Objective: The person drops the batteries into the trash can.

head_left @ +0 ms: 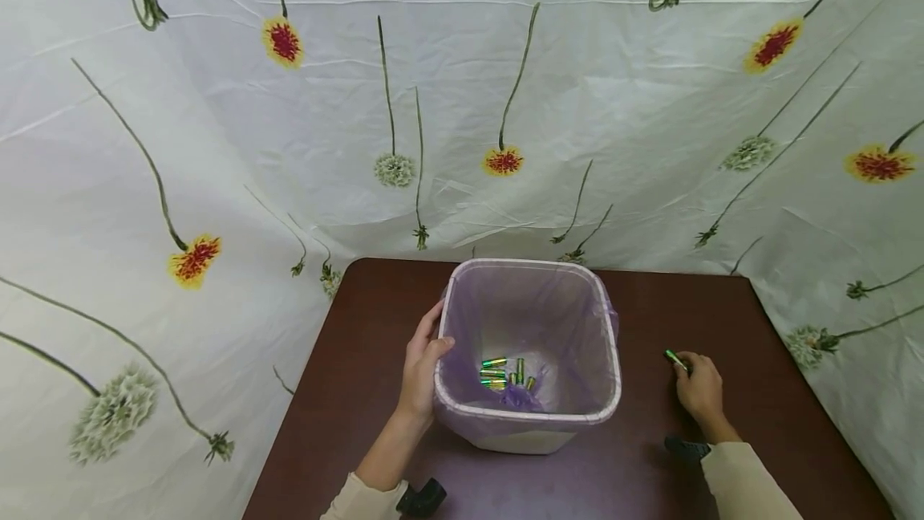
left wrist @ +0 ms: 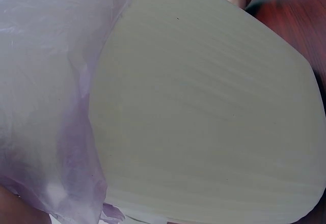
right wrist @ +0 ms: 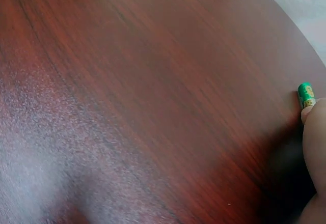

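Observation:
A pale trash bin (head_left: pixel 523 441) lined with a thin purple plastic bag (left wrist: pixel 46 81) stands tilted in the middle of the table. My left hand (head_left: pixel 421 367) grips its left rim, thumb over the edge and fingers along the outside. Inside, several green and gold batteries (head_left: pixel 494 374) lie near a bunched fold of the bag. Off to the right, my right hand (head_left: pixel 700 386) pinches one green battery (head_left: pixel 675 359) between thumb and fingers, low over the tabletop. That same battery pokes out past the fingertips at the right edge of the right wrist view.
The dark red-brown wooden table (head_left: pixel 390 295) has rounded corners, with its far edge close behind the bin. A white cloth (head_left: pixel 577 103) printed with flowers hangs behind and at both sides. Dark straps with cameras sit at both wrists.

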